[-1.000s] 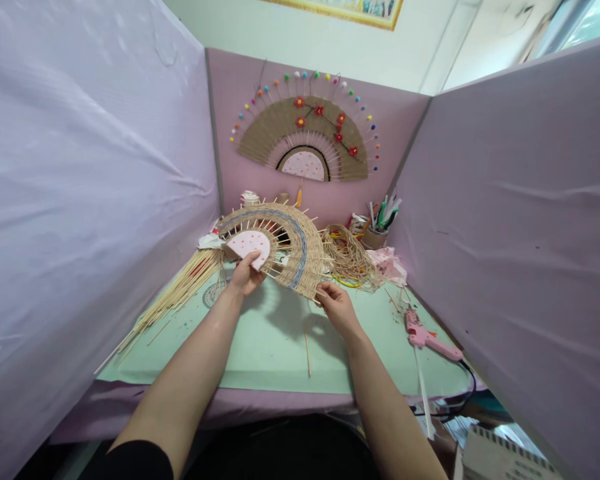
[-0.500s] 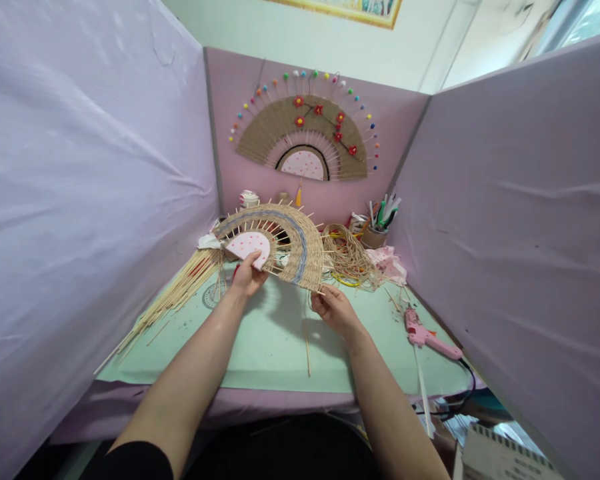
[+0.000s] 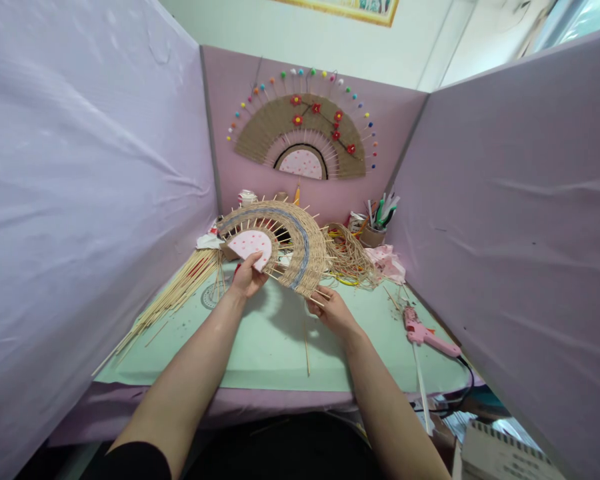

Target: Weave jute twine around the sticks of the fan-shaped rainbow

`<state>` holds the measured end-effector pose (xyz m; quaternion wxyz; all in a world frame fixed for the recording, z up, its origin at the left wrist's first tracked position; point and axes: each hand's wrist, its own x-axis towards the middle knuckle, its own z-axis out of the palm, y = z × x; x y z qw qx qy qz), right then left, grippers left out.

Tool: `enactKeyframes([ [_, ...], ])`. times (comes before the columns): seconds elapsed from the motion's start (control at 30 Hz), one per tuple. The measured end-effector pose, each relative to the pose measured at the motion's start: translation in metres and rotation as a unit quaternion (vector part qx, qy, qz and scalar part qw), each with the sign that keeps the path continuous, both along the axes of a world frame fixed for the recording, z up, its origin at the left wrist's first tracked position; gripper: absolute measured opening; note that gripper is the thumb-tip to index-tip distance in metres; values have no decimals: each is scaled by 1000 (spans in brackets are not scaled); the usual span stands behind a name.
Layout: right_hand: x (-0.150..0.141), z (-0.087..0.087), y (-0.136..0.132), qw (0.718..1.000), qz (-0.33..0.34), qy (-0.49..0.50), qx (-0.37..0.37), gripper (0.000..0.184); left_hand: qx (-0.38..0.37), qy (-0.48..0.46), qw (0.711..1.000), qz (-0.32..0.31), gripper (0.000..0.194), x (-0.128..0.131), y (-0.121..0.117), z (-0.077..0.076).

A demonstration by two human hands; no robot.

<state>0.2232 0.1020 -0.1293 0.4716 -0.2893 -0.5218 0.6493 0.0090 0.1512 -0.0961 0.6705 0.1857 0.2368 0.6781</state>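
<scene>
A woven fan (image 3: 314, 257) of tan cord on thin sticks, with a blue-grey band along its arc, is held tilted above the table. Its half-round base (image 3: 253, 248) is white with pink dots. My left hand (image 3: 250, 279) is closed on that base, thumb on top and fingers underneath. At the fan's lower right corner, my right hand (image 3: 331, 308) pinches the woven edge by the protruding stick ends; some of its fingers are hidden behind the weave.
Thin sticks (image 3: 173, 293) lie in a bundle at left, near a clear protractor (image 3: 211, 295). Tangled cord (image 3: 353, 257) is piled behind. A pink glue gun (image 3: 427, 337) rests at right, and a tool cup (image 3: 373, 236) stands behind. A finished fan (image 3: 265, 130) hangs on the back panel.
The fan has tilted slightly, its right corner dipping a little. My right hand has shifted slightly left and now sits closer against the fan's edge. My left hand keeps its hold.
</scene>
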Motion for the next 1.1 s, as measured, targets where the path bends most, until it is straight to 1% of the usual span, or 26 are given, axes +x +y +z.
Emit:
enactKeyframes([
  [0.07, 1, 0, 0, 1000, 6, 0, 18, 32, 2, 2, 1000, 0, 19, -2, 0, 0],
  [0.13, 2, 0, 1, 999, -10, 0, 39, 30, 3, 4, 1000, -4, 18, -4, 0, 1],
  [0.23, 3, 2, 3, 992, -91, -22, 81, 26, 0, 11, 1000, -11, 17, -7, 0, 0],
  [0.33, 5, 3, 3, 966, -184, -92, 155, 20, 1, 23, 1000, -10, 17, -8, 0, 1],
  [0.4, 5, 3, 3, 945, -228, -124, 199, 17, 4, 27, 1000, -5, 18, -9, 0, 2],
  [0.47, 6, 3, 2, 930, -258, -135, 224, 17, 4, 30, 1000, -2, 19, -10, 0, 3],
  [0.63, 6, 1, 2, 907, -302, -159, 247, 20, 10, 37, 999, -9, 21, -12, 0, 2],
  [0.8, 8, 1, 3, 884, -350, -163, 262, 19, 19, 39, 999, -20, 26, -13, 1, 2],
  [0.97, 11, 0, 5, 866, -391, -157, 270, 19, 10, 48, 999, -17, 26, -15, 1, 2],
  [1.1, 12, 1, 4, 849, -409, -155, 297, 18, -2, 61, 998, -22, 25, -17, 0, 2],
])
